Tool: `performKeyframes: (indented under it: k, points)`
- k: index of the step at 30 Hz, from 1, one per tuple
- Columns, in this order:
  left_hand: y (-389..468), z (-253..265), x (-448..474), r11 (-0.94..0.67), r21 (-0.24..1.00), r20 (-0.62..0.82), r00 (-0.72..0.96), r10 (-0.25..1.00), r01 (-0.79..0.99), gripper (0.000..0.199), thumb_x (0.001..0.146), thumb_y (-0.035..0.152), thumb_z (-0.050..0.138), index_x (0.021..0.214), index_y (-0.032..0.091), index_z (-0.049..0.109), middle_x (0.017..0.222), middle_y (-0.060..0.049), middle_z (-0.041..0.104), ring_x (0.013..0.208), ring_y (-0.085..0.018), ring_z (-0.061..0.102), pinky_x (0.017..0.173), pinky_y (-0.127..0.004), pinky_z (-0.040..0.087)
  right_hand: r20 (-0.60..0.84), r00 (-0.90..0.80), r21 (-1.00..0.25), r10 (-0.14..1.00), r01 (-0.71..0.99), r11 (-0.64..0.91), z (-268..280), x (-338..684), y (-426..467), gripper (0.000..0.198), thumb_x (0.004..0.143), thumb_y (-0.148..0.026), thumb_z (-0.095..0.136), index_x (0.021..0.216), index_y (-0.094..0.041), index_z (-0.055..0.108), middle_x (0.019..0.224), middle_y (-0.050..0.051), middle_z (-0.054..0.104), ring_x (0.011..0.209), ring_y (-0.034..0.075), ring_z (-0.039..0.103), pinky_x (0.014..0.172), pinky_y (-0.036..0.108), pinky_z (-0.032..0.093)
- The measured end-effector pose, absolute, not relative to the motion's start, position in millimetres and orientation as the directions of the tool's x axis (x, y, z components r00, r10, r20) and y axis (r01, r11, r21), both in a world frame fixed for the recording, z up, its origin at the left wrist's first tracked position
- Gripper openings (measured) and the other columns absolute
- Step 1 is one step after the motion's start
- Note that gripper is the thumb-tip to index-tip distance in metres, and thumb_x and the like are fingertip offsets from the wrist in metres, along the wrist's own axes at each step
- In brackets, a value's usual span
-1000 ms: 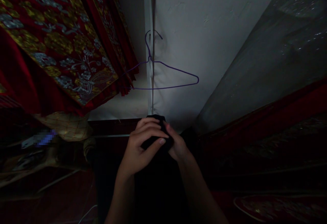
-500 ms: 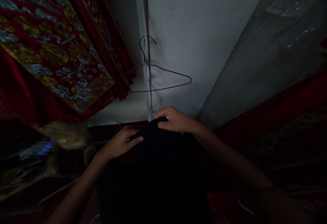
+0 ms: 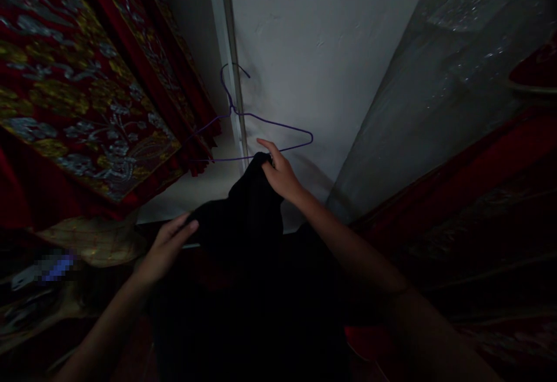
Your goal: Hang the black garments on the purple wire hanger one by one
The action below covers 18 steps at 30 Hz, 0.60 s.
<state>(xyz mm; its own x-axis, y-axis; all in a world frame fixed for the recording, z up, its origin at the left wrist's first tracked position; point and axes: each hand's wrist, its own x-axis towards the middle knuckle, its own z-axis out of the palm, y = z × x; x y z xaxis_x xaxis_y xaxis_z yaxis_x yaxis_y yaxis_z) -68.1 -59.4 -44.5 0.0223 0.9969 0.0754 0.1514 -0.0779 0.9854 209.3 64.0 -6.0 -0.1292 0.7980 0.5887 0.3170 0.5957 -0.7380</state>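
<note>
A black piece of cloth, perhaps a garment (image 3: 252, 208), is stretched between my two hands; its lower part merges with the dark below. My right hand (image 3: 281, 173) pinches its upper edge just in front of the hanger's bottom bar, with the index finger sticking out. Lower and to the left, my left hand (image 3: 169, 245) grips the cloth's left edge between thumb and fingers. A purple wire hanger (image 3: 274, 122) hangs by its hook on a pale vertical strip on the wall, with nothing on it.
Red cloth with gold and silver embroidery (image 3: 87, 80) hangs at the left, covering the hanger's left end. Clear plastic sheeting (image 3: 409, 92) slopes down at the right above red fabric (image 3: 426, 173). A pale wall (image 3: 322, 33) stands behind. Dim clutter lies lower left.
My right hand has risen with the cloth's edge up to the hanger's bottom bar. My left hand has shifted left and the cloth is spread wider. The view has moved slightly.
</note>
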Motion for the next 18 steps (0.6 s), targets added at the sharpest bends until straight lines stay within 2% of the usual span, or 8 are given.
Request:
performKeyframes:
  k: [2, 4, 6, 8, 10, 12, 14, 18]
  points:
    - [-60, -32, -63, -0.098, 0.992, 0.084, -0.161, 0.983, -0.077, 0.05, 0.067, 0.055, 0.086, 0.098, 0.018, 0.074, 0.087, -0.006, 0.073, 0.084, -0.023, 0.068, 0.074, -0.027, 0.054, 0.535, -0.133, -0.77, 0.835, 0.33, 0.546, -12, 212, 85, 0.053, 0.089, -0.016, 0.049, 0.142, -0.024, 0.052, 0.126, 0.005, 0.068, 0.112, 0.023, 0.065, 0.1, 0.035, 0.047]
    - [-61, -19, -60, -0.108, 0.991, 0.095, -0.15, 0.984, -0.08, 0.044, 0.066, 0.051, 0.087, 0.088, 0.017, 0.072, 0.078, -0.003, 0.068, 0.072, -0.018, 0.064, 0.065, -0.022, 0.051, 0.509, -0.144, -0.775, 0.849, 0.353, 0.525, -17, 215, 101, 0.05, 0.087, -0.014, 0.049, 0.136, -0.025, 0.056, 0.125, 0.004, 0.069, 0.113, 0.022, 0.064, 0.101, 0.035, 0.047]
    - [-61, -11, -61, -0.074, 0.995, 0.073, 0.009, 0.997, 0.066, 0.035, 0.075, 0.048, 0.083, 0.084, 0.017, 0.068, 0.07, 0.0, 0.063, 0.061, -0.013, 0.057, 0.055, -0.019, 0.045, 0.516, -0.173, -0.754, 0.839, 0.373, 0.541, -22, 221, 107, 0.042, 0.088, -0.014, 0.047, 0.126, -0.023, 0.062, 0.122, 0.005, 0.07, 0.113, 0.022, 0.064, 0.102, 0.035, 0.046]
    - [-60, -7, -66, -0.046, 0.973, 0.008, 0.167, 0.986, 0.226, 0.03, 0.081, 0.045, 0.078, 0.094, 0.02, 0.068, 0.071, 0.001, 0.063, 0.057, -0.013, 0.056, 0.051, -0.019, 0.042, 0.53, -0.194, -0.733, 0.826, 0.385, 0.561, -25, 229, 105, 0.037, 0.089, -0.015, 0.045, 0.119, -0.022, 0.065, 0.118, 0.005, 0.072, 0.113, 0.022, 0.065, 0.103, 0.037, 0.046]
    - [-57, -7, -71, -0.088, 0.931, 0.002, 0.237, 0.971, 0.353, 0.036, 0.081, 0.043, 0.078, 0.11, 0.023, 0.068, 0.084, -0.001, 0.07, 0.067, -0.017, 0.063, 0.057, -0.022, 0.048, 0.552, -0.203, -0.718, 0.809, 0.377, 0.585, -27, 235, 101, 0.04, 0.088, -0.014, 0.046, 0.122, -0.023, 0.064, 0.122, 0.005, 0.071, 0.117, 0.022, 0.063, 0.106, 0.037, 0.044]
    - [-54, -8, -75, -0.163, 0.866, 0.034, 0.269, 0.963, 0.472, 0.039, 0.081, 0.043, 0.078, 0.115, 0.024, 0.07, 0.099, -0.004, 0.074, 0.083, -0.022, 0.068, 0.07, -0.026, 0.053, 0.584, -0.22, -0.7, 0.781, 0.349, 0.622, -29, 238, 99, 0.049, 0.087, -0.012, 0.046, 0.132, -0.025, 0.06, 0.135, 0.004, 0.066, 0.127, 0.021, 0.059, 0.11, 0.037, 0.042]
    - [-50, -7, -77, -0.21, 0.797, 0.029, 0.311, 0.95, 0.566, 0.032, 0.084, 0.046, 0.073, 0.105, 0.022, 0.074, 0.099, -0.005, 0.075, 0.089, -0.025, 0.069, 0.077, -0.028, 0.054, 0.589, -0.251, -0.695, 0.768, 0.329, 0.64, -32, 235, 102, 0.054, 0.087, -0.012, 0.045, 0.14, -0.023, 0.056, 0.143, 0.005, 0.061, 0.132, 0.02, 0.056, 0.113, 0.036, 0.04]
    - [-48, -2, -79, -0.246, 0.654, -0.019, 0.341, 0.94, 0.715, 0.034, 0.09, 0.051, 0.061, 0.085, 0.02, 0.074, 0.078, -0.003, 0.072, 0.073, -0.023, 0.066, 0.066, -0.028, 0.051, 0.533, -0.288, -0.709, 0.796, 0.362, 0.605, -38, 226, 115, 0.051, 0.088, -0.013, 0.044, 0.136, -0.017, 0.06, 0.134, 0.009, 0.066, 0.123, 0.021, 0.062, 0.108, 0.035, 0.043]
